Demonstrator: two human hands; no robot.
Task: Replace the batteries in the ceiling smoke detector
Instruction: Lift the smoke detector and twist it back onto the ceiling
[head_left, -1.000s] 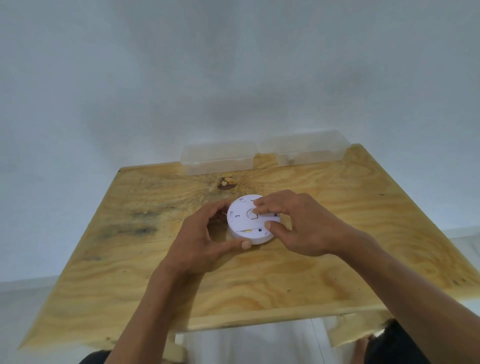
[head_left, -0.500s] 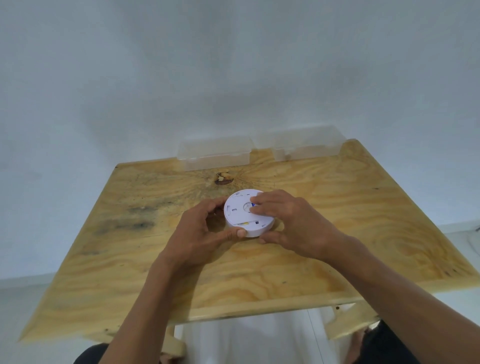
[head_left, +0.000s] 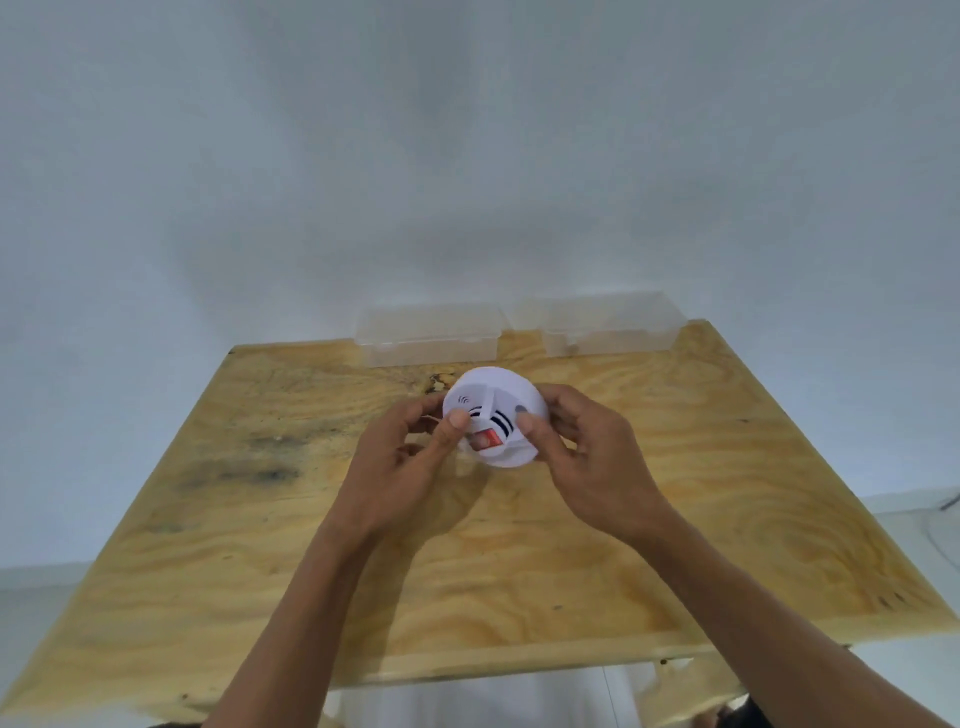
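Note:
A round white smoke detector is held up off the wooden table, tilted so its vented front faces me, with black slots and a red part near its lower edge. My left hand grips its left side, thumb pressed on the front. My right hand grips its right side, thumb on the face beside a grey button. No loose batteries are visible.
Two clear plastic lidded boxes stand side by side at the table's far edge, one left and one right. A plain white wall rises behind the table. Pale floor shows on both sides.
The detector lay back side up on the table under both hands. It is now lifted and turned over, its vented front toward me, held by both hands.

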